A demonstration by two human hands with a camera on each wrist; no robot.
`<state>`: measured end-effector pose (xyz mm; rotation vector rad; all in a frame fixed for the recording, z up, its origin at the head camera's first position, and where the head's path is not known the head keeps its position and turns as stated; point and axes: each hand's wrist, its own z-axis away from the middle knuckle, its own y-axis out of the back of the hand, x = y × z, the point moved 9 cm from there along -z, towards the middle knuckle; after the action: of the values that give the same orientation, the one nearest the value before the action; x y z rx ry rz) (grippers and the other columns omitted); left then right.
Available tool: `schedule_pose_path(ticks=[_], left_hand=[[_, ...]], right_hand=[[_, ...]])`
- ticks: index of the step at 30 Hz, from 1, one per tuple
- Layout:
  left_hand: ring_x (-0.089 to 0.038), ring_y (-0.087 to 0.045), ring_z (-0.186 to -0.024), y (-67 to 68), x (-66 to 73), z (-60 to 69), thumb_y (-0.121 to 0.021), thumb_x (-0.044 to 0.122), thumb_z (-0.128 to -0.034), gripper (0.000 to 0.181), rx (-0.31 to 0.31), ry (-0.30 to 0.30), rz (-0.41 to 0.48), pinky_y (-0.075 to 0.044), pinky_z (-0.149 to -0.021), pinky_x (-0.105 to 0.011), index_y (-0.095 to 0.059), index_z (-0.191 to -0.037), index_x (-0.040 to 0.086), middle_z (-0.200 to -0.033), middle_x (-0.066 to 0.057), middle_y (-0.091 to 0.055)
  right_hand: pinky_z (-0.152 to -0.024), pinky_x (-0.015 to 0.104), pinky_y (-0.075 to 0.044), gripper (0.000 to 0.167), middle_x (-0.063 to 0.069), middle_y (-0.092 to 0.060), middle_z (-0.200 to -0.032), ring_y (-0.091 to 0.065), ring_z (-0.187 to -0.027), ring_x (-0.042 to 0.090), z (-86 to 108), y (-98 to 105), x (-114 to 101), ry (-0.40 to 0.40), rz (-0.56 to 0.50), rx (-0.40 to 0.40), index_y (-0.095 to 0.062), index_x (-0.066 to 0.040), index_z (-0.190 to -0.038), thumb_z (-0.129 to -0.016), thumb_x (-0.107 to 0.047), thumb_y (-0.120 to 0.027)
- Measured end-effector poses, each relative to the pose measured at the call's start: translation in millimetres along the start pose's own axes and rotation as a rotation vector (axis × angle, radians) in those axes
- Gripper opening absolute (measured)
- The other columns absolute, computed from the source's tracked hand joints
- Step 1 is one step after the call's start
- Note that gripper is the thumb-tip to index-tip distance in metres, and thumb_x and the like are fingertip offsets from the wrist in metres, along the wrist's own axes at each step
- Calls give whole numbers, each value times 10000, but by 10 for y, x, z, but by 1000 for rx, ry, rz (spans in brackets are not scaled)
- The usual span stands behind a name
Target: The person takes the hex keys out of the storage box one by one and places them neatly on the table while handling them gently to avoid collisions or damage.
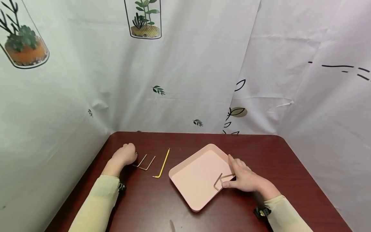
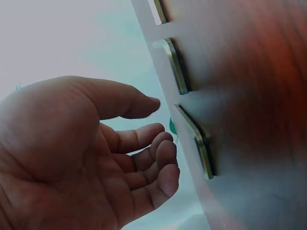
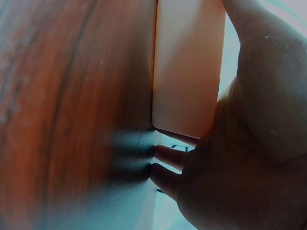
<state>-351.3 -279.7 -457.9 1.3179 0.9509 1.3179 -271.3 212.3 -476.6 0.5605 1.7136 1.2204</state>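
Observation:
My left hand [image 1: 125, 154] is beside the left brass-coloured hex key [image 1: 142, 160] on the table. In the left wrist view its fingers [image 2: 165, 152] are loosely bent, the thumb apart from them, with nothing between. Just to the right lies a similar hex key [image 1: 149, 163], then a longer yellow hex key [image 1: 163, 166]. My right hand [image 1: 244, 176] holds a pink tray [image 1: 191, 175] at its right corner, thumb on the near side and fingers along the far side. Inside that corner rest two hex keys, one [image 1: 215, 184] partly crossing another [image 1: 227, 176].
The brown table [image 1: 145, 206] bears the tray near its middle. White patterned cloth [image 1: 185, 64] hangs behind the table and along both sides. A small mark [image 1: 172, 225] shows at the bottom of the head view.

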Motion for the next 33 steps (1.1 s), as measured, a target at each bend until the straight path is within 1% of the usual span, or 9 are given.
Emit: schedule_pose_path(ticks=[3, 6, 9, 14, 16, 18, 21, 25, 33], left_hand=[[-527, -660, -985, 43, 50, 12, -599, 111, -1087, 381, 24, -8, 4, -555, -893, -638, -557, -1256, -227, -1174, -412, -596], [-564, -645, -1026, 73, 84, 7, -616, 159, -1079, 427, 50, 0, 21, -540, -925, -661, -544, -1257, -223, -1186, -414, -576], [-571, -612, -1075, 85, 107, -21, -619, 209, -1068, 449, 77, 7, 54, -517, -947, -669, -534, -1242, -196, -1197, -396, -553], [-576, -557, -1167, 130, 182, -28, -621, 294, -1029, 535, 129, -13, 89, -493, -966, -674, -514, -1259, -177, -1247, -382, -533], [-564, -552, -1156, 155, 211, -18, -633, 332, -1003, 541, 150, -22, 95, -495, -948, -663, -522, -1219, -152, -1226, -361, -534], [-532, -546, -1105, 175, 230, -10, -641, 357, -978, 494, 169, -31, 98, -495, -907, -636, -527, -1132, -98, -1169, -321, -531], [-485, -526, -1054, 197, 252, 2, -654, 377, -965, 449, 198, -45, 93, -483, -869, -600, -518, -1058, -40, -1106, -264, -518], [-452, -496, -1021, 217, 276, 23, -665, 374, -948, 425, 230, -68, 81, -461, -859, -569, -509, -1031, -13, -1056, -219, -502], [-400, -458, -950, 256, 367, 63, -678, 349, -924, 392, 259, -114, 71, -418, -839, -517, -507, -1008, 7, -995, -170, -480]], right_hand=[[-1142, 673, -426, 1335, 281, -506, -1512, -480, -1424, 489, -4, -7, 14, -1, 1, 1, -213, 145, -1683, -860, -666, -881], [-1143, 675, -424, 1336, 284, -505, -1515, -479, -1426, 490, -7, -8, 24, -5, -1, 1, -213, 144, -1684, -858, -669, -881], [-1145, 678, -420, 1333, 288, -505, -1513, -477, -1426, 495, -5, 5, 22, -9, -4, 3, -218, 145, -1681, -858, -665, -882], [-1136, 663, -435, 1330, 274, -515, -1488, -494, -1405, 481, -3, 26, -4, 2, 2, 7, -216, 149, -1680, -861, -659, -882], [-1131, 661, -439, 1332, 270, -516, -1485, -497, -1401, 479, -5, 32, -17, 10, 5, 8, -213, 151, -1680, -862, -659, -883], [-1131, 663, -438, 1331, 271, -516, -1487, -495, -1403, 481, -7, 36, -27, 13, 2, 10, -213, 149, -1681, -862, -657, -884], [-1128, 662, -438, 1334, 266, -517, -1494, -493, -1406, 477, -9, 33, -39, 19, 6, 10, -210, 147, -1683, -863, -665, -880], [-1132, 662, -434, 1332, 264, -513, -1502, -487, -1412, 476, -7, 25, -42, 19, 1, 6, -207, 142, -1686, -863, -660, -880], [-1136, 663, -436, 1326, 271, -513, -1502, -489, -1416, 483, 8, 21, -42, 14, 2, 0, -207, 143, -1684, -862, -643, -888]])
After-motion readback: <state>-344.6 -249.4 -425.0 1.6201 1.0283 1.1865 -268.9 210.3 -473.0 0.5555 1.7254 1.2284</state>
